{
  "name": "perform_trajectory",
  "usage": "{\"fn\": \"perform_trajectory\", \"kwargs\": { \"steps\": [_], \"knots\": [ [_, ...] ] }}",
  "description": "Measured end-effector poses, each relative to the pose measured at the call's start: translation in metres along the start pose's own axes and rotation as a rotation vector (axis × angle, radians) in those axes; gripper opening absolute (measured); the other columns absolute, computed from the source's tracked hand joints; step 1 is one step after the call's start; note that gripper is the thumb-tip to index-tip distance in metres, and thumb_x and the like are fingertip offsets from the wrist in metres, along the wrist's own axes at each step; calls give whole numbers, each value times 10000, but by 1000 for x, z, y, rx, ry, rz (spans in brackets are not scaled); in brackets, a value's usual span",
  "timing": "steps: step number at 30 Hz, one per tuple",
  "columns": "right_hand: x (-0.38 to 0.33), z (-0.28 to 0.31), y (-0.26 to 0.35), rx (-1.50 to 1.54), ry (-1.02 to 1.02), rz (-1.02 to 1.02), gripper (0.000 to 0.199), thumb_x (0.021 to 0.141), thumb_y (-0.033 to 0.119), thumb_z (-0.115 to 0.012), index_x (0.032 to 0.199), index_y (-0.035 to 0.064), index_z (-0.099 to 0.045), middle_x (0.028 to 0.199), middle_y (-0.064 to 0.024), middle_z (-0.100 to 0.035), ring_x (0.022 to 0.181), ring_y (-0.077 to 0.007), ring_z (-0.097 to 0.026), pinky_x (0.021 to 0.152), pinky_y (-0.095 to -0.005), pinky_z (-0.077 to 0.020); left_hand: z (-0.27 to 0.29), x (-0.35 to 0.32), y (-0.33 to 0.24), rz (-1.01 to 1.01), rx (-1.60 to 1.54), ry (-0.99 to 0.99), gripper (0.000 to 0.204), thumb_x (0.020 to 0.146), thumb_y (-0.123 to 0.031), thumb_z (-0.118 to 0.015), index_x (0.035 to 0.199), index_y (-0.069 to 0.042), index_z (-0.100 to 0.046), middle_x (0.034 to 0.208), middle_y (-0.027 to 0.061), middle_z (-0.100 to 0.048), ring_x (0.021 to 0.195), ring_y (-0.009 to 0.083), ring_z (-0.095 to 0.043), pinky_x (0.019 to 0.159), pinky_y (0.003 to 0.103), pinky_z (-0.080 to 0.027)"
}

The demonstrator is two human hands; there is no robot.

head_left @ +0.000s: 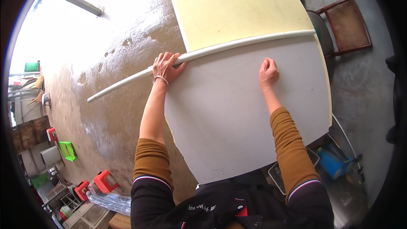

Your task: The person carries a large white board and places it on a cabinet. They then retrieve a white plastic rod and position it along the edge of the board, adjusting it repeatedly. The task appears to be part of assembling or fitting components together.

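A long whitish tube [246, 41] lies across the table, and its left end sticks out well past the table's left side over the floor. My left hand [167, 66], with a pale bangle at the wrist, is closed around the tube near that side. Below the tube, a smooth grey sheet [237, 114] covers the near part of the table; pale yellow surface [241, 4] shows beyond it. Over the right part of the grey sheet is my right hand [269, 73], its fingers curled and pressed together, apart from the tube. Whatever those fingers may hold is hidden.
A brown-backed chair [345, 25] stands off the table's far right. Under the near right corner sits a blue object [333, 161] beside a white hose. Red stools [105, 181], a green crate [68, 150] and plastic-wrapped goods [111, 202] stand on the floor at left.
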State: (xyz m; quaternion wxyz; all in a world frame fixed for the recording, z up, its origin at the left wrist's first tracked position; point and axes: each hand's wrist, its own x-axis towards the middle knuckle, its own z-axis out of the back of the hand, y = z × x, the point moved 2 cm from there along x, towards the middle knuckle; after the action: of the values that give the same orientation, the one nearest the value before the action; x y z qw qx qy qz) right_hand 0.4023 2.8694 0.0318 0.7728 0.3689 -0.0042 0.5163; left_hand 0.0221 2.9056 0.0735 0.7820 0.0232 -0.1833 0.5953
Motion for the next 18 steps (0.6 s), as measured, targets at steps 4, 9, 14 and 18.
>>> {"fn": "perform_trajectory", "kwargs": {
  "steps": [4,9,14,18],
  "knots": [
    [-2,-1,0,8,21,-34,90,824,166,-532,851,108,-596,786,-74,-625,680,-275,-606,596,-388,-480,0,-2,1,6,2,6,322,698,-363,-699,968,-192,-667,899,21,-590,883,212,-560,754,351,-459],
    [0,0,3,-15,16,-35,107,831,193,-535,851,117,-608,772,-73,-633,669,-272,-611,591,-386,-483,1,-3,-2,18,-9,-1,329,706,-375,-693,982,-197,-664,928,31,-573,884,216,-568,756,355,-475],
    [0,-3,2,-13,-23,-33,119,840,215,-536,819,118,-601,764,-72,-632,675,-298,-607,587,-407,-480,-2,-3,0,16,34,-6,333,713,-412,-684,961,-189,-670,910,25,-563,873,205,-570,737,340,-479],
    [1,-6,-7,-44,-21,-7,170,846,264,-517,814,130,-617,754,-83,-637,681,-312,-607,594,-414,-477,-13,-6,4,-28,59,-5,326,734,-445,-663,942,-194,-678,918,10,-581,899,192,-573,764,328,-486]
  ]
}}
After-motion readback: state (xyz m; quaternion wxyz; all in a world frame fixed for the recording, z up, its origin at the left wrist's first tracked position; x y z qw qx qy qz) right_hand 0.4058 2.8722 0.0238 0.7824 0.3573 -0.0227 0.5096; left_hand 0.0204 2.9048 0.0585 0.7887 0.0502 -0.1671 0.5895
